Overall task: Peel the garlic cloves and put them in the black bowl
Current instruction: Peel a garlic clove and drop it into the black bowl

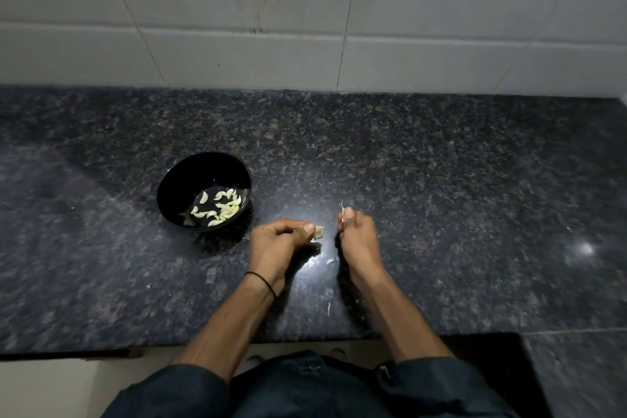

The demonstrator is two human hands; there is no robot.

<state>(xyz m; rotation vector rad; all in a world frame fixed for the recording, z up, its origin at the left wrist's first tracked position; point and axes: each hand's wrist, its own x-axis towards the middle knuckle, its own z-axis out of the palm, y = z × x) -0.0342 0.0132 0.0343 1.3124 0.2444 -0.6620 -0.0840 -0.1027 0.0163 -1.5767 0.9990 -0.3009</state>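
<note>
A black bowl (179,180) stands on the dark granite counter (441,180), left of my hands, with several peeled pale garlic cloves (224,207) inside. My left hand (274,244) pinches a garlic clove (318,233) between thumb and fingers, just right of the bowl. My right hand (356,234) is a short way to the right, fingers curled, pinching a thin strip of garlic skin (342,205) that sticks up above the thumb. The two hands are apart.
Small bits of garlic skin (329,261) lie on the counter between and below my hands. A white tiled wall (305,27) rises behind the counter. The counter's front edge (101,348) runs just before my body.
</note>
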